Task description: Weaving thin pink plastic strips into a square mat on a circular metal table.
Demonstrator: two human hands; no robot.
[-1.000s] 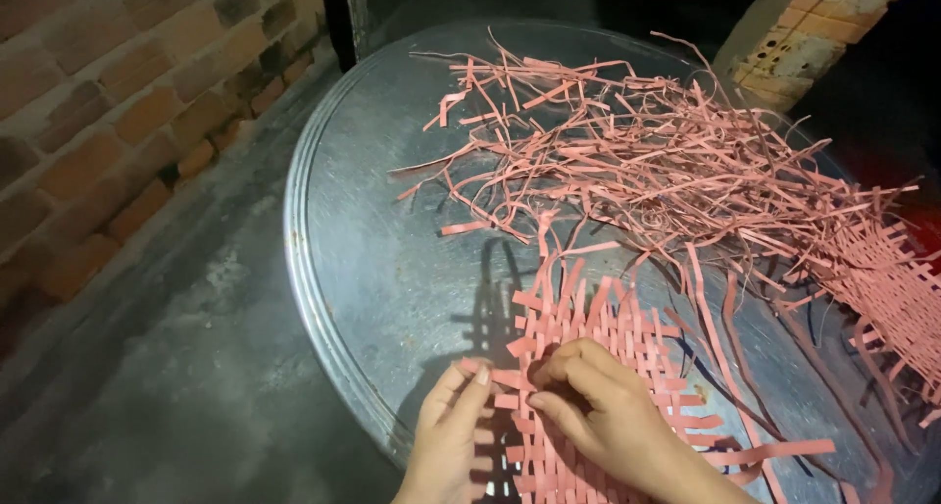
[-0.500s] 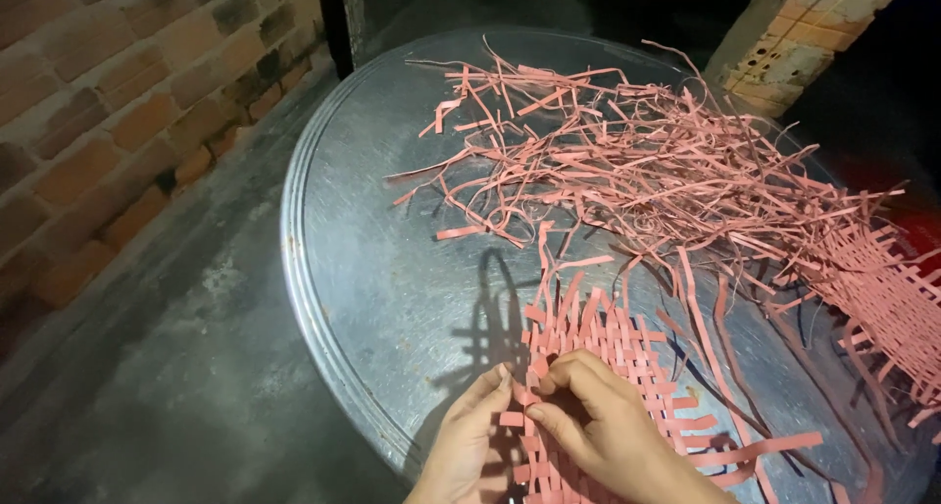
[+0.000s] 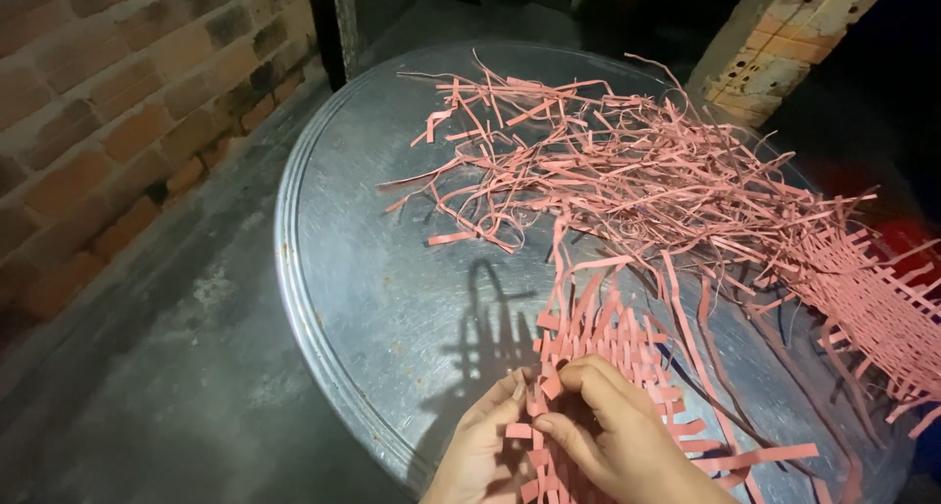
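Head view: both hands are down at the near edge of the tray (image 3: pixel 294 298), working on a pink woven mat (image 3: pixel 608 357). The left hand (image 3: pixel 480 445) has its fingers curled narrow, thumb and fingertips pinching the mat's left edge. The right hand (image 3: pixel 608 435) lies on top of the weave with fingers bent close together, nipping a strip end against the thumb. So both are closed on the mat, not spread.

The mat sits on the tray's near side, partly under the hands, loose ends fanning out from it towards the tray's middle. A big tangle of loose strips (image 3: pixel 627 171) covers the tray's far half, and a second woven piece (image 3: pixel 872 298) lies at its right rim. Left of the tray is a brick wall (image 3: pixel 98 122); beyond its far right edge, a stack of bricks (image 3: pixel 784 53).

My guess on handling: the strips look thin, flat and very light, floppy rather than stiff, and easy to kink or tear. The open weave would probably slide apart if lifted by one corner. Better to pinch at a crossing near the edge and keep it flat on the tray.
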